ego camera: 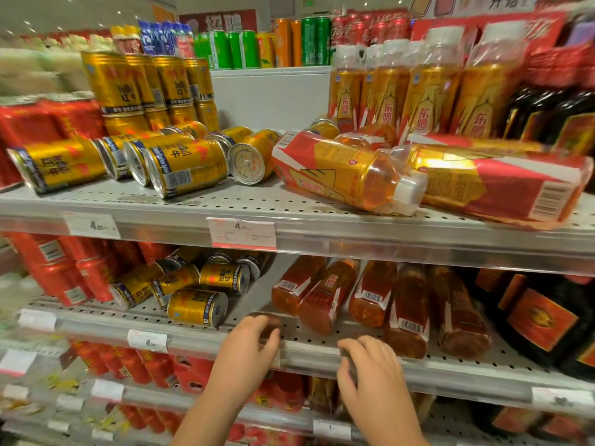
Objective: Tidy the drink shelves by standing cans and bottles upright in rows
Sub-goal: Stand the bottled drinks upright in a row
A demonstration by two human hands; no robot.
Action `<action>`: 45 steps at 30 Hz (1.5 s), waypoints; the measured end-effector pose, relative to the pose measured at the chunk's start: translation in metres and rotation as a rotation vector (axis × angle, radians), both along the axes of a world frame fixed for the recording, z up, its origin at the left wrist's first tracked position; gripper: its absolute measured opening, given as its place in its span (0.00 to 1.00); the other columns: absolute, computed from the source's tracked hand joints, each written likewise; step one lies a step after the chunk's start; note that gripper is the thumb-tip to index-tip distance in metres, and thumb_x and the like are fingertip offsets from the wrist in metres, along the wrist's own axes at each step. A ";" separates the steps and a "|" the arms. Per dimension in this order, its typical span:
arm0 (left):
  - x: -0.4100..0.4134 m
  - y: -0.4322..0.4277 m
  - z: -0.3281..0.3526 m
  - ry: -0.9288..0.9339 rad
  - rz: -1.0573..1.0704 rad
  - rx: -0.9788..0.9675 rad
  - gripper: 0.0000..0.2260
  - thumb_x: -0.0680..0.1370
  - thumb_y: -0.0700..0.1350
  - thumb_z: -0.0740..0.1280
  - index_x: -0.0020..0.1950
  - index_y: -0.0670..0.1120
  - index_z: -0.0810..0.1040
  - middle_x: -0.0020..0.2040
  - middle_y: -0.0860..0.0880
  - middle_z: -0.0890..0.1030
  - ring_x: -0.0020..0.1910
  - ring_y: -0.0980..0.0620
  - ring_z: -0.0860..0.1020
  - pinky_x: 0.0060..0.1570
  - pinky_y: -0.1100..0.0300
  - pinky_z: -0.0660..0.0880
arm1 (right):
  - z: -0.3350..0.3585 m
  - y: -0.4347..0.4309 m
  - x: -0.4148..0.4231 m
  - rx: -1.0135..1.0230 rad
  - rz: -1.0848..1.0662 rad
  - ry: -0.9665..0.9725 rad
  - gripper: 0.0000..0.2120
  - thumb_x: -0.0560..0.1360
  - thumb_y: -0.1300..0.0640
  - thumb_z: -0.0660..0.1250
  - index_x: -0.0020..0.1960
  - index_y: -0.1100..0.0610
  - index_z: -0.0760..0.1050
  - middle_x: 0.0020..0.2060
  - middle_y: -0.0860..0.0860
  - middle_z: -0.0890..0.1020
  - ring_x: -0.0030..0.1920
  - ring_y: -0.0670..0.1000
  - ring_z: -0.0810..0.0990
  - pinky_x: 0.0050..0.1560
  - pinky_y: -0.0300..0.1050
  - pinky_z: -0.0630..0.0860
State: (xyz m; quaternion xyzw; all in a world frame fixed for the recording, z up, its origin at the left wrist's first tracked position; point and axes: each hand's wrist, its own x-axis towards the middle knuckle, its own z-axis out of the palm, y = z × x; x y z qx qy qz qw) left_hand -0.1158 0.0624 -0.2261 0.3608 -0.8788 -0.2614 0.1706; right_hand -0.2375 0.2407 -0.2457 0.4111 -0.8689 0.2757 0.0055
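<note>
Both hands reach in at 6 o'clock, forearms cut off by the bottom edge. The left hand curls its fingers over a brown thing at the edge of the lower shelf; blur hides what it is. The right hand lies knuckles up, fingers bent at the shelf rail with a dark patch under them, and I cannot tell whether it grips anything. From the hands, gold cans lie tumbled at 10 o'clock, one reading "RedBull"; amber bottles lie on their sides at 1 o'clock, labels smeared. On the upper shelf, toppled cans sprawl at 11 o'clock and fallen bottles at 1 o'clock, with upright bottles marked 东鹏 behind. The price tag reads 4.20. At 3 o'clock, dark bottles run off the frame
</note>
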 end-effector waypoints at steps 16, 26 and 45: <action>-0.052 0.124 0.174 0.636 -0.454 -0.102 0.07 0.81 0.50 0.67 0.54 0.62 0.81 0.55 0.64 0.82 0.57 0.62 0.80 0.52 0.73 0.72 | 0.180 0.127 -0.054 -0.712 -0.154 0.307 0.12 0.77 0.53 0.61 0.59 0.46 0.77 0.61 0.40 0.77 0.66 0.41 0.73 0.65 0.29 0.63; -0.108 0.156 0.200 0.507 -0.394 -0.264 0.08 0.81 0.54 0.63 0.56 0.60 0.80 0.52 0.66 0.79 0.58 0.63 0.76 0.54 0.71 0.72 | 0.243 0.145 -0.127 -0.636 0.015 0.319 0.12 0.83 0.52 0.60 0.65 0.47 0.73 0.59 0.40 0.76 0.64 0.39 0.72 0.59 0.24 0.64; -0.127 0.118 0.268 -0.083 -0.442 -0.794 0.34 0.76 0.70 0.58 0.80 0.60 0.56 0.78 0.59 0.63 0.76 0.56 0.61 0.74 0.60 0.53 | 0.244 0.135 -0.204 -0.169 -0.038 0.097 0.32 0.75 0.43 0.70 0.74 0.38 0.59 0.53 0.35 0.76 0.49 0.37 0.74 0.41 0.30 0.70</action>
